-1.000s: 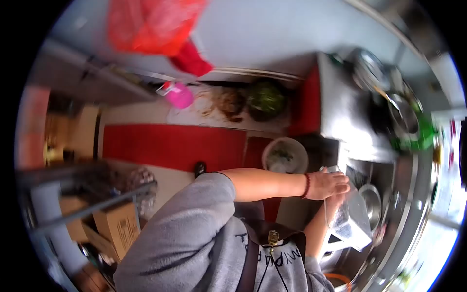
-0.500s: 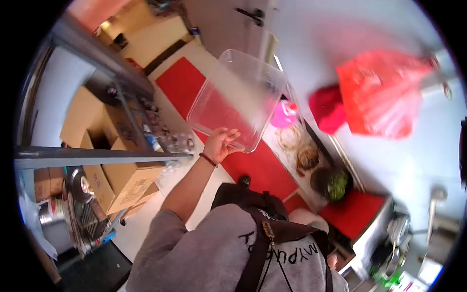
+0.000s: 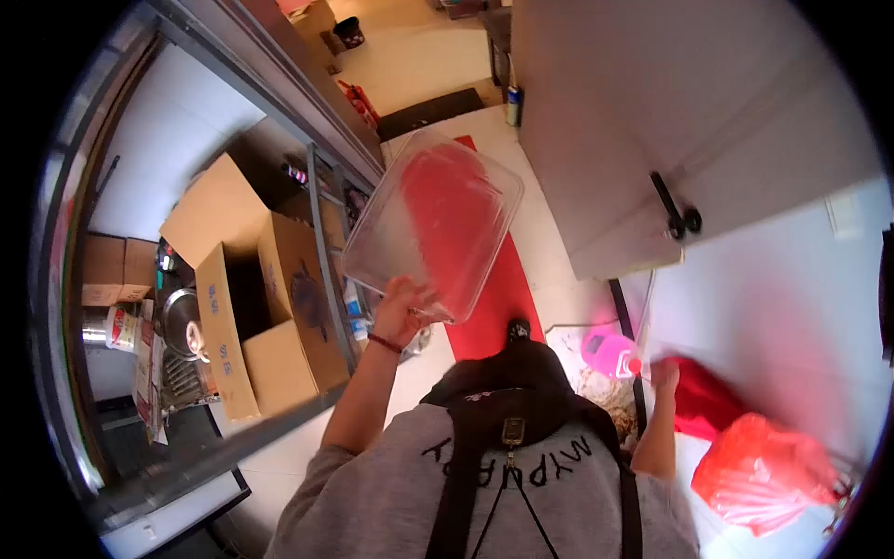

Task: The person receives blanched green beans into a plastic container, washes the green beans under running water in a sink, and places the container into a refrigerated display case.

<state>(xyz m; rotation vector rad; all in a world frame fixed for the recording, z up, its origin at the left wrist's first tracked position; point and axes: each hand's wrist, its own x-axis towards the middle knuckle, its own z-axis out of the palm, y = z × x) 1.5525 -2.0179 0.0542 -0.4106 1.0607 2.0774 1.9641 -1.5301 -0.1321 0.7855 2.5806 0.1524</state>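
Note:
My left hand [image 3: 402,315] is closed on the lower edge of a clear plastic bin [image 3: 410,219], which it holds up in front of me. The bin is see-through, and the red floor mat shows through it. My right hand [image 3: 664,374] is low at my right side, between a pink jug [image 3: 608,355] with a red cap and a dark red cloth [image 3: 703,399]. Its fingers are too small and unclear to read. Below the cloth hangs a red plastic bag [image 3: 764,475].
A grey door [image 3: 633,121] with a black handle stands at the right. On the left, a metal shelf frame [image 3: 321,224] holds an open cardboard box [image 3: 298,307] and a metal pot lid [image 3: 182,321]. A red mat [image 3: 507,298] runs along the floor toward the doorway.
My view has turned to the right and moved toward the doorway. The bin remains in my left hand. My right hand now shows beside the pink jug, and the basin of greens has left view.

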